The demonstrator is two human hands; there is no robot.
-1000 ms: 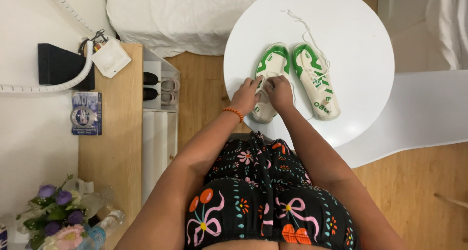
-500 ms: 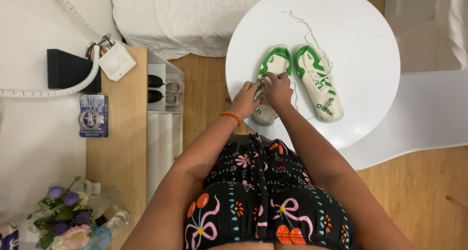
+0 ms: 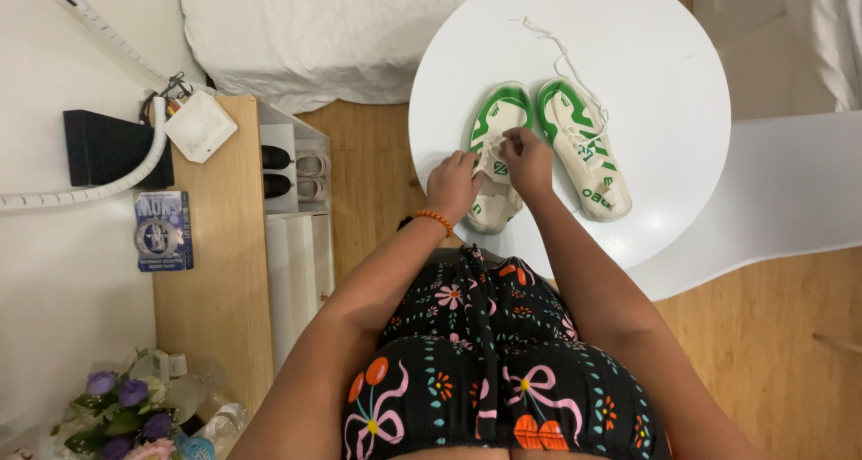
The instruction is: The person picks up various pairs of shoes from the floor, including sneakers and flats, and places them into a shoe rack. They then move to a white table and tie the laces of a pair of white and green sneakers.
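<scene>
Two white sneakers with green trim lie side by side on a round white table [image 3: 664,74]. My left hand [image 3: 453,184], with an orange bead bracelet at the wrist, rests on the near side of the left sneaker [image 3: 496,155]. My right hand [image 3: 526,155] pinches a white lace over the middle of that same shoe. The right sneaker [image 3: 582,148] lies untouched beside it, its loose white lace [image 3: 561,52] trailing toward the far part of the table. My lap in a black flowered dress fills the foreground.
A white bed [image 3: 314,29] lies beyond the table. At left stand a wooden shelf unit [image 3: 215,271] with shoes in a compartment [image 3: 296,173], a black box [image 3: 112,146], a white adapter [image 3: 199,126] and purple flowers [image 3: 121,406]. A white chair [image 3: 781,200] is at right.
Both hands have stayed on the left sneaker. My right hand has shifted slightly up the shoe with the lace. The view has drifted a little.
</scene>
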